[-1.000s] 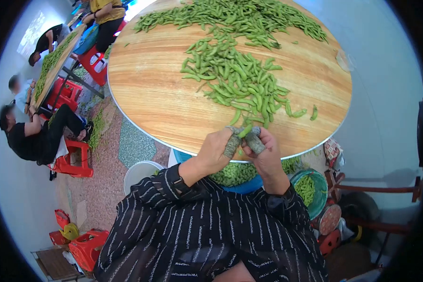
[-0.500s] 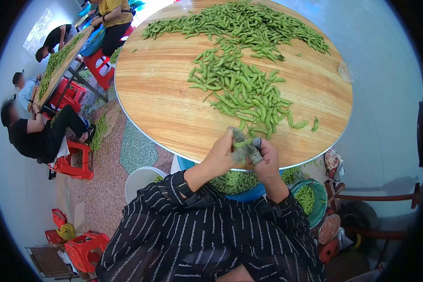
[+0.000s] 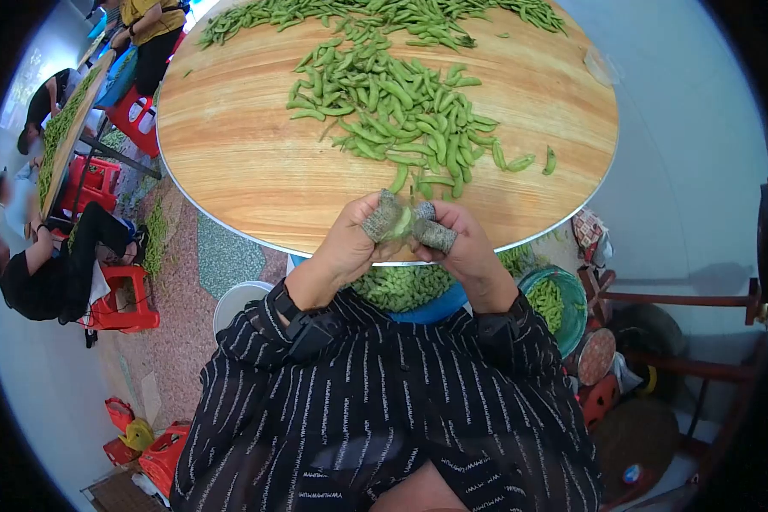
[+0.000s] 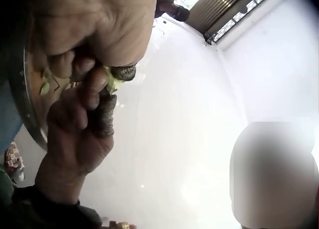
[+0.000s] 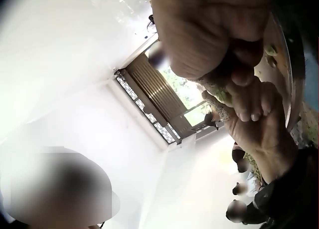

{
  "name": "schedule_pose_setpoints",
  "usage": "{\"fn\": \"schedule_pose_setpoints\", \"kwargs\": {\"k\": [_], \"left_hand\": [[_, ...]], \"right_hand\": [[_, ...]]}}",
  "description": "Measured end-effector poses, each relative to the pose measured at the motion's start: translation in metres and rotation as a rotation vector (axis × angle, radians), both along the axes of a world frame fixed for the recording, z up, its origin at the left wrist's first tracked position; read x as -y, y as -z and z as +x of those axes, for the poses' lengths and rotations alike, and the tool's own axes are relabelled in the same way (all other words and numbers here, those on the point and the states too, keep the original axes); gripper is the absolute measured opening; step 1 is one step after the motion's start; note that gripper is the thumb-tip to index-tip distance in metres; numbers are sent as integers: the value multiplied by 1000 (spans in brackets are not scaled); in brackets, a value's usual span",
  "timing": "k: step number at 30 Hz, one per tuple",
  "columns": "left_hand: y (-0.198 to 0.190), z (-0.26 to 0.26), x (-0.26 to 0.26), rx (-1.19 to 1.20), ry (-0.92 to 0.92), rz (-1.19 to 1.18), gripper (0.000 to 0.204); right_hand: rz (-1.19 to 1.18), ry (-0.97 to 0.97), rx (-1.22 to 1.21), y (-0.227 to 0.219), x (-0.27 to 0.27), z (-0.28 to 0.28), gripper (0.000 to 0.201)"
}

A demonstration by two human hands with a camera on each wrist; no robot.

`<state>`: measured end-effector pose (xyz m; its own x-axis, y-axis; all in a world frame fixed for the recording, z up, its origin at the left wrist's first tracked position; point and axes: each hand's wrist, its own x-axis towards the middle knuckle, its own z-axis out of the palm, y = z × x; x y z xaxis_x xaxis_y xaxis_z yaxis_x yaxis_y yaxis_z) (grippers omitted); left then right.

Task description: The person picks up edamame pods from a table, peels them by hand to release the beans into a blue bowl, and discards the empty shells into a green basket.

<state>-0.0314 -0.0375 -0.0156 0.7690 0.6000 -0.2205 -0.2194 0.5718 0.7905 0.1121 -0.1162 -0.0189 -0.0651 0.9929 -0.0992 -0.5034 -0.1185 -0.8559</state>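
Both hands meet just over the near edge of a round wooden table, gripping a green soybean pod between them. The left hand pinches it from the left, and from the other side the right hand pinches its end. Grey speckled sleeves cover the thumbs and index fingers. In the left wrist view the pod looks pale and partly split; fingers hide much of it. Loose pods lie in a heap just beyond the fingertips.
Under the table edge a blue basin holds shelled beans. A green bucket of pods or beans stands right, a white bucket left. Several people work at another table, near red stools.
The pod in the fingers went from whole and bright green to paler and blurred as the fingers worked it. The head view has shifted, so the table sits higher and further left.
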Motion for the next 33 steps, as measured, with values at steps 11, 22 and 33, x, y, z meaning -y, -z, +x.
{"fn": "schedule_pose_setpoints", "kwargs": {"k": [11,22,33], "left_hand": [[2,-14,-8,-123,126,112,9],[4,-12,-1,-108,95,374,12],[2,-30,11,-452,164,949,17]], "right_hand": [[-63,135,362,-2,-1,-5,5],[-11,16,207,2,0,-3,4],[121,430,675,-8,19,16,9]]}}
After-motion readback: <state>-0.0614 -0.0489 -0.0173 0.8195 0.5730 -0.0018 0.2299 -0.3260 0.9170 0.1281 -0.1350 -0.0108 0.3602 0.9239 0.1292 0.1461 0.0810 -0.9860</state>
